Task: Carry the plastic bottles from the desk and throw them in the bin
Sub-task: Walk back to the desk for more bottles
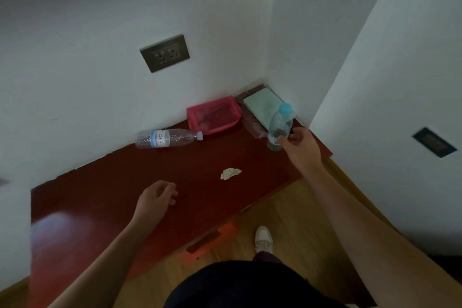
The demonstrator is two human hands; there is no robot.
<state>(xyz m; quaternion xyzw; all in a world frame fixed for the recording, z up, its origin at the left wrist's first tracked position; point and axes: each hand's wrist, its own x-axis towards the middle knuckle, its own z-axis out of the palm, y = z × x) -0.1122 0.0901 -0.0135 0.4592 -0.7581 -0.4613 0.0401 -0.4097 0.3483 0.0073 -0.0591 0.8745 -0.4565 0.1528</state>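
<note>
White walls [87,20] meet in a corner; grey socket plate [164,53]; pale wooden floor [295,220]; dim light.

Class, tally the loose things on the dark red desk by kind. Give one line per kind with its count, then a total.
Plastic bottles: 2 (lying bottle, upright bottle at the right hand)
Pink pouches: 1
Crumpled papers: 1
Pale green pads: 1
Clear wrappers: 1
Total: 6

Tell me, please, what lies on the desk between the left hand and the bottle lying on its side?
In the head view, only bare red desk top lies between the left hand and the lying bottle. The crumpled paper sits off to the right.
</note>
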